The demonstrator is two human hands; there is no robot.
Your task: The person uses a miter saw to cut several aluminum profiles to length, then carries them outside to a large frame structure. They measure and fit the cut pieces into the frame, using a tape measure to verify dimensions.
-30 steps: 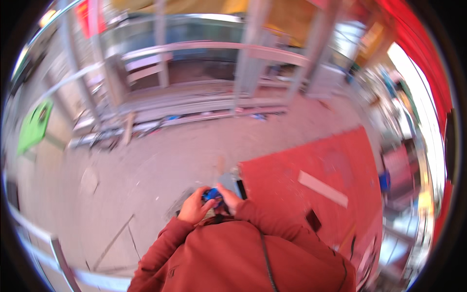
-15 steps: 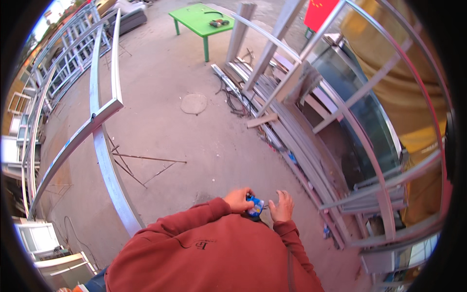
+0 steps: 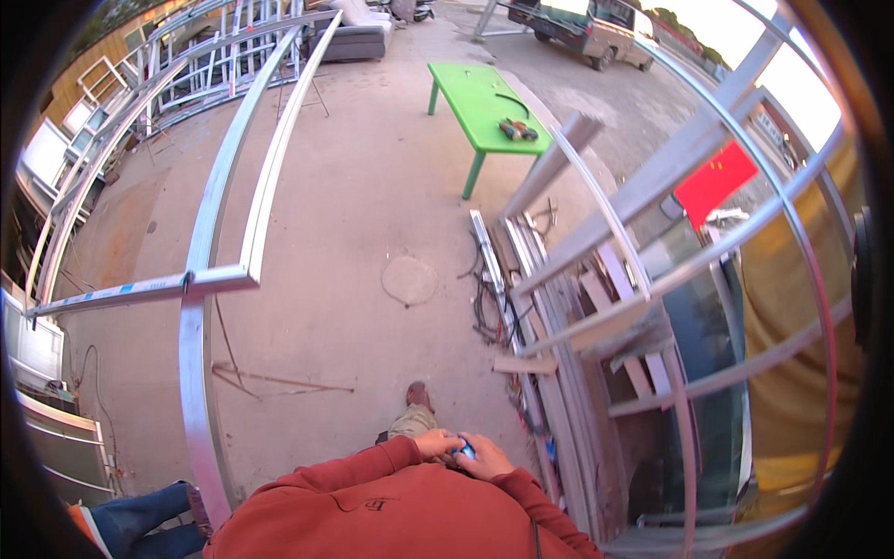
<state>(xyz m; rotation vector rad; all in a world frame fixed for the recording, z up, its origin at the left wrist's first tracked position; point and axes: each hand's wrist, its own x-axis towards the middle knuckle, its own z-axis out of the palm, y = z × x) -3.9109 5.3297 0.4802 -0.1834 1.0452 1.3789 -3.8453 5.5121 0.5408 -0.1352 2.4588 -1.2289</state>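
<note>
My left hand (image 3: pixel 435 443) and my right hand (image 3: pixel 490 458) meet in front of my waist. Between them shows a small blue tape measure (image 3: pixel 467 449), as its size and shape suggest, mostly covered by fingers. Both hands are closed around it, the left at its left side and the right at its right. My fingertips are partly hidden. Below the hands, my leg in khaki trousers and a brown boot (image 3: pixel 419 396) reach forward on the concrete.
A welded metal frame (image 3: pixel 196 354) stands at left, with a thin rod stand beneath it. Metal bars (image 3: pixel 559 401) and upright frames line the right. Ahead is a green table (image 3: pixel 480 102) bearing a tool. Another person's jeans-clad leg (image 3: pixel 140 522) shows at lower left.
My right hand, open and apart before, has come in to the blue tape measure. The view has tipped up, bringing a truck into sight, and my boot has appeared ahead.
</note>
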